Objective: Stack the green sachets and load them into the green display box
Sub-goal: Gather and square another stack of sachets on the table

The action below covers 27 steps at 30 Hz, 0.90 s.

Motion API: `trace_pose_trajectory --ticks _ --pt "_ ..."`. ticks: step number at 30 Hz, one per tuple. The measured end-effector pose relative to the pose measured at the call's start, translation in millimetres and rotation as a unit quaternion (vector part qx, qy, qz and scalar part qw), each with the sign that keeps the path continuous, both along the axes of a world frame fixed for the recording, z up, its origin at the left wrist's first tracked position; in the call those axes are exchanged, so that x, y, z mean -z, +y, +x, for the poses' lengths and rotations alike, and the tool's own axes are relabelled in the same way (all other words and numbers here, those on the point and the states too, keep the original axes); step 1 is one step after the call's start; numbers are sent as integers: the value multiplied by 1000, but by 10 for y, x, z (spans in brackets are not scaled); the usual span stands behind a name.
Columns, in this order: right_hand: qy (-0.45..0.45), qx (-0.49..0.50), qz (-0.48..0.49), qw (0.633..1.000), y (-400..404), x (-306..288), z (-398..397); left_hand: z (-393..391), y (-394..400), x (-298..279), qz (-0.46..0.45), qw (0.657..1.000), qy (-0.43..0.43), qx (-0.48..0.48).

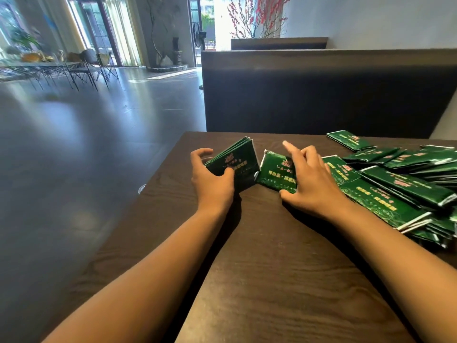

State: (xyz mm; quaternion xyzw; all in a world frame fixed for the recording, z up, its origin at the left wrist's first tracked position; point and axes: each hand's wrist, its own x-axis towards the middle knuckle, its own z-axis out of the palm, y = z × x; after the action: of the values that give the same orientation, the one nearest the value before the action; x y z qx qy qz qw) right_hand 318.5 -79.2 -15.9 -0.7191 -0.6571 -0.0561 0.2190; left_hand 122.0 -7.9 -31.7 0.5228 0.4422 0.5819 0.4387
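**Stacking in progress: one stack held, next sachet under the right hand**

Tabletop (247,280): dark wood grain, both forearms reaching across it. A dark bench back stands behind the far edge. No green display box is visible in the head view, so loading looks some way off.

Pile (405,184): loose green sachets heaped at the right side, overlapping at mixed angles, spreading toward the right edge.

Stack (235,159): several sachets gathered together, tilted up on edge left of centre. The left hand (212,179) holds it, thumb on the printed face, fingers curled round the far side. Grip: closed round the stack.

Sachet (277,174): a single one lying flat just right of the stack, nearly touching it at the lower corner. Long axis runs roughly toward and away from the person, about parallel to the stack's face. The right hand (311,179) rests on it, fingers spread and fairly straight, thumb at its near edge. Grip: wide, pressing rather than pinching.

Key relation: sachet lies directly right of the stack, right hand nearer. Likely next move is a short leftward slide onto the stack.
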Motion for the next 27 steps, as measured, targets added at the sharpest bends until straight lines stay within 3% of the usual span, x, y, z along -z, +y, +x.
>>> trace_pose_trajectory --ticks 9,17,21,24,27 --pt "65 11 188 980 -82 70 -30 6 10 -8 -13 1000 -17 -12" --pt "131 -70 363 920 -246 -112 -100 5 -65 -64 -22 999 -16 41" --pt "111 -109 336 929 -236 -105 -175 12 -86 -82 -5 994 21 103" --pt "32 -78 234 969 -154 3 -208 23 -116 -109 30 984 49 169" --pt "27 -58 159 985 -111 95 -209 38 -165 -121 15 972 36 233"
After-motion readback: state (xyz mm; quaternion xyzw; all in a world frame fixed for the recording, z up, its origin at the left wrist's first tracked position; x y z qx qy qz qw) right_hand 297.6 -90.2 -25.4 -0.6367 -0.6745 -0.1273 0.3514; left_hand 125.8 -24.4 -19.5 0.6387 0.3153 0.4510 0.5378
